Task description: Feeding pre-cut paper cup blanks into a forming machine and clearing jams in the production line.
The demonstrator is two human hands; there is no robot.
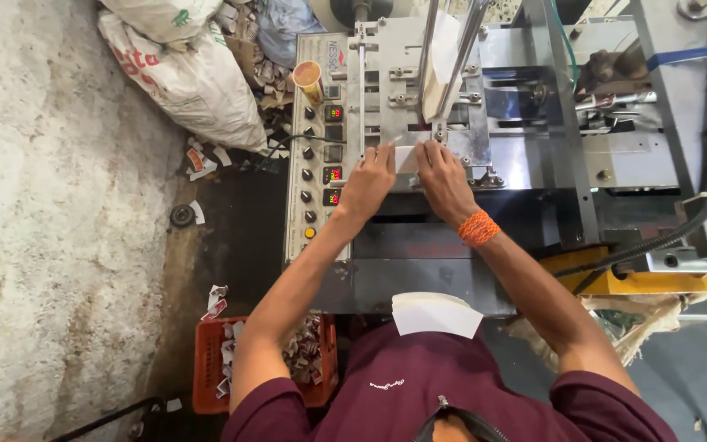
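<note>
A white paper blank (pixel 405 158) lies flat on the metal machine (pixel 533 164), just below its slanted feed guides (pixel 443 57). Both hands press on it: the left hand (pixel 370 182) with fingers spread over its left edge, the right hand (pixel 443 182) (orange thread at the wrist) flat on its right edge, neither closed around it. The step looks like seating the blank; next calls for even alignment. A control panel (pixel 314 147) stands left.
</note>
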